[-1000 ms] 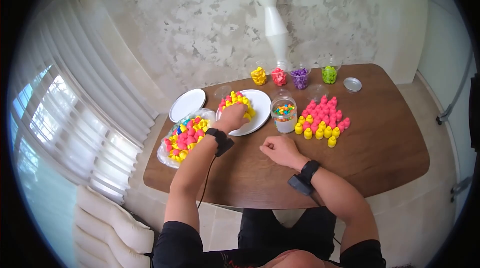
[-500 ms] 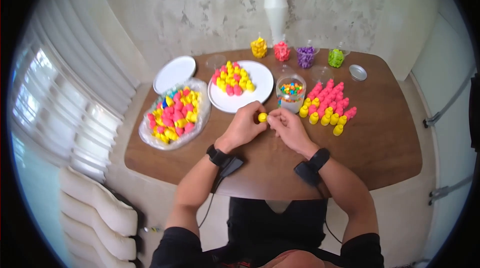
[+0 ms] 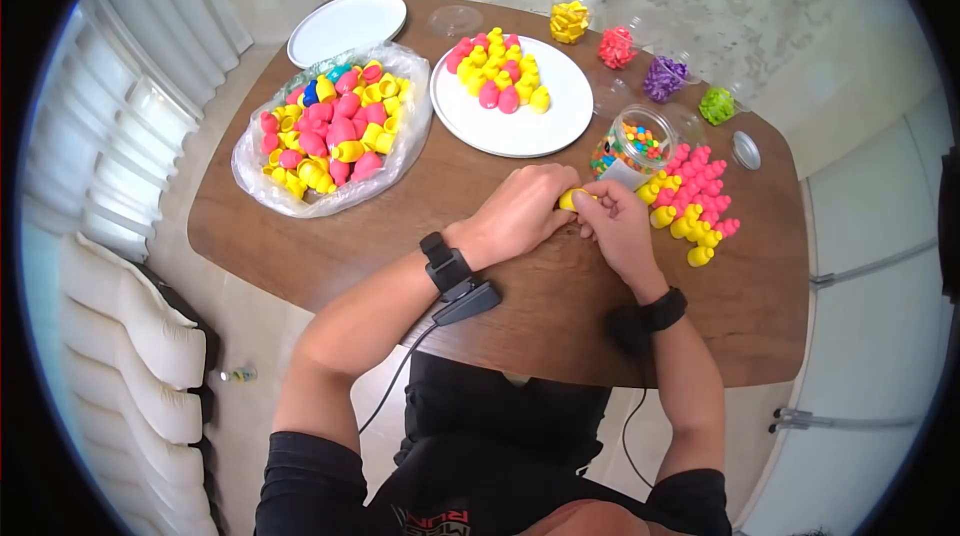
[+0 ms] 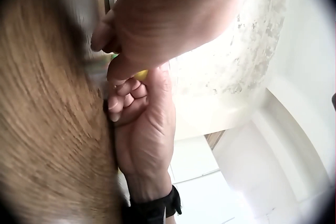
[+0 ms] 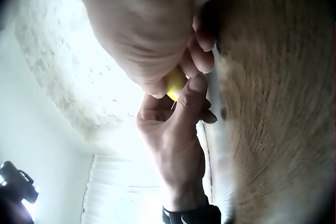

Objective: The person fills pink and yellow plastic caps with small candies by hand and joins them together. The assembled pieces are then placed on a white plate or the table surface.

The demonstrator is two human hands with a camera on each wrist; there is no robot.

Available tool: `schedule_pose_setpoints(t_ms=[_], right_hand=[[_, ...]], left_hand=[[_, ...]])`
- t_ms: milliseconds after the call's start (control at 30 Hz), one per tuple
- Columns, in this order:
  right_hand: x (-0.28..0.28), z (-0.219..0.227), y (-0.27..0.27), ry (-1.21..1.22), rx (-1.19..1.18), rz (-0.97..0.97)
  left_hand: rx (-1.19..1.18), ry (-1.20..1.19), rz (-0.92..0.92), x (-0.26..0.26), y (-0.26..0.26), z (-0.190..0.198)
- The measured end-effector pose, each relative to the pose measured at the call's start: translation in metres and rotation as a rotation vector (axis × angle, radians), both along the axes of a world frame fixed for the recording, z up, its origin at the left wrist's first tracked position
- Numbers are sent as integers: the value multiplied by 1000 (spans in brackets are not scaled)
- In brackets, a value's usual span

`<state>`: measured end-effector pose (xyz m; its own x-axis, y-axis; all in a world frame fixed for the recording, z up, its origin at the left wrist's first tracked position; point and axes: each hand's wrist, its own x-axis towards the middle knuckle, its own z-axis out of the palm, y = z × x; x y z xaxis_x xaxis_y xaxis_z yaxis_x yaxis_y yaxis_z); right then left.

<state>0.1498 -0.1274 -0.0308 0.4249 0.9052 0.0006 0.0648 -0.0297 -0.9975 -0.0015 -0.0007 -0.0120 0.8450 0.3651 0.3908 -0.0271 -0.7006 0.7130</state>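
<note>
Between my two hands, over the table, is a small rounded yellow piece, partly hidden by fingers. My left hand holds it from the left, fingers curled round it. From the right, the thumb and fingers of my right hand pinch it. Both wrist views show the yellow piece where the fingertips meet. Just behind the right hand stands a clear jar of small multicoloured pieces. Beside it are rows of pink bottle-shaped pieces, with similar yellow ones in front.
A white plate bears several pink and yellow pieces. At left lies a clear plastic bag of loose pink and yellow pieces, with another white plate behind. Cups of yellow, red, purple and green bits line the back.
The left hand has come back from the plate to meet the right hand, and a yellow piece is now between them. The head view has shifted and tilted downward.
</note>
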Motion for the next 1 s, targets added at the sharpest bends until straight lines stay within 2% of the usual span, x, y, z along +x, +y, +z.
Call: schedule_pose_setpoints(t_ms=[67,267,367,567,700,833,900,1000], right_hand=[[2,-1,-1,5,-2,-11],[6,-4,-2,-9,3,1],[8,-4,-3,-20,12,25],[15,-10,-2,19,75,75],[20,-15,-1,65,120,102],[18,-11,-1,142,150,86],[17,-9,-2,199,167,61],[15,-12,-2,155,190,71]], left_hand=[[-34,23,4,-1,-1,3],[61,-93,44,1,0,-1],[-170,15,37,4,2,-4],[-423,69,0,7,5,-5],[-471,49,-29,8,4,-5],[-650,31,-82,9,4,-3],[-704,-16,-67,10,5,-6],[-700,-48,1,11,12,-11]])
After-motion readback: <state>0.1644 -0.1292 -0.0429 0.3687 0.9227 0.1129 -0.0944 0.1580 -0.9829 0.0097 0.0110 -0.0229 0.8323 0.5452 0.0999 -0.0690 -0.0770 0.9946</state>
